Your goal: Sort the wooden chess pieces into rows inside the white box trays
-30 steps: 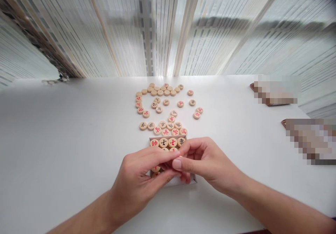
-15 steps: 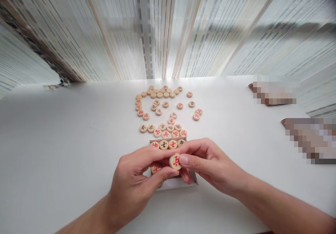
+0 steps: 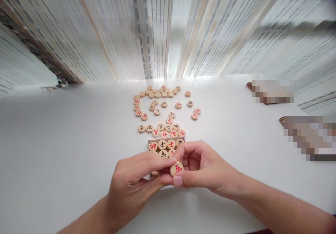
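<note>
I've got the right hand [image 3: 207,167] clamped on a red-marked xiangqi piece [image 3: 176,168] over the box [image 3: 167,139]; the left hand [image 3: 128,174] meets its left edge, grip unclear to me. Two-handed piece handling, I judge; next calls for a steady pinch. Beyond, loose xiangqi pieces [image 3: 164,134] scatter far across the white table [image 3: 65,139].

Cannot see most of the near half of the box [image 3: 167,140], covered by the left hand [image 3: 131,176] and the right hand [image 3: 203,164]. Lose part of the red sign [image 3: 178,167] on the held disc [image 3: 173,170] behind the right thumb [image 3: 178,181]. Cannot read the farthest marked discs [image 3: 178,88], too small. Cannot identify the two pixelated objects [image 3: 274,91], or follow either forearm [image 3: 90,209] beyond the edge of view.
</note>
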Tool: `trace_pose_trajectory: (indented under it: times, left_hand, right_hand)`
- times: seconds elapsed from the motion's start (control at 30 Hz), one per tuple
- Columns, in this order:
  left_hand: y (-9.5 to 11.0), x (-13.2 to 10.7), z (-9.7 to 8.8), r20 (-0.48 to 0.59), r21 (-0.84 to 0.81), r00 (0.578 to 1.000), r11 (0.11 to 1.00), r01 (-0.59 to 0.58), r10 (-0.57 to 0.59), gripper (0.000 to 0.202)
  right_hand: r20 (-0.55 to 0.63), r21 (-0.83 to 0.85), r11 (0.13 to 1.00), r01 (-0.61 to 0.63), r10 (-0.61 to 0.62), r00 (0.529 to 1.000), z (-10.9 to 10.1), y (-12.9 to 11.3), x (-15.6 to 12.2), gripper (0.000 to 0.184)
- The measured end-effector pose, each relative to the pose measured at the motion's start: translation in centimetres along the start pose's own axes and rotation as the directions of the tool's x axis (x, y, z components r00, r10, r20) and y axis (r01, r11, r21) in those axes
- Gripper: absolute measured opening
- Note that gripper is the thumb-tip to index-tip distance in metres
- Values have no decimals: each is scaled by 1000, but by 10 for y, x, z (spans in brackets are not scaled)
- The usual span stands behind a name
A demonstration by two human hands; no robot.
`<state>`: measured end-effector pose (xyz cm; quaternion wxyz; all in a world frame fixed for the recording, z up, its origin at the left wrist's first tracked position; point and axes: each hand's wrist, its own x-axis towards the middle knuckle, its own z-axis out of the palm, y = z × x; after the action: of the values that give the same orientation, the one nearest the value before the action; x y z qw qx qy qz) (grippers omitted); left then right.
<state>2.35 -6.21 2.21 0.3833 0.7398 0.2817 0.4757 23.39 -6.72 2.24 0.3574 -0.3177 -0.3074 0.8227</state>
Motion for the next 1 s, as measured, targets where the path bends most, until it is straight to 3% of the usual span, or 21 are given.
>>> trace_pose_trajectory:
  times: [0.13,0.3,1.0]
  left_hand:
    - [1,-1,1,25,30,999,999,-37,36,35]
    - [4,2,4,50,9,999,1000,-14,14,28]
    - [4,3,2,-18,-140,991,982,127,-131,41]
  right_hand:
    - [-64,-11,1000,-7,6,998,3,1,1,45]
    - [-79,-102,994,35,-43,996,4,-1,0,37]
    - [57,-179,967,180,-173,983,-2,-7,-2,21]
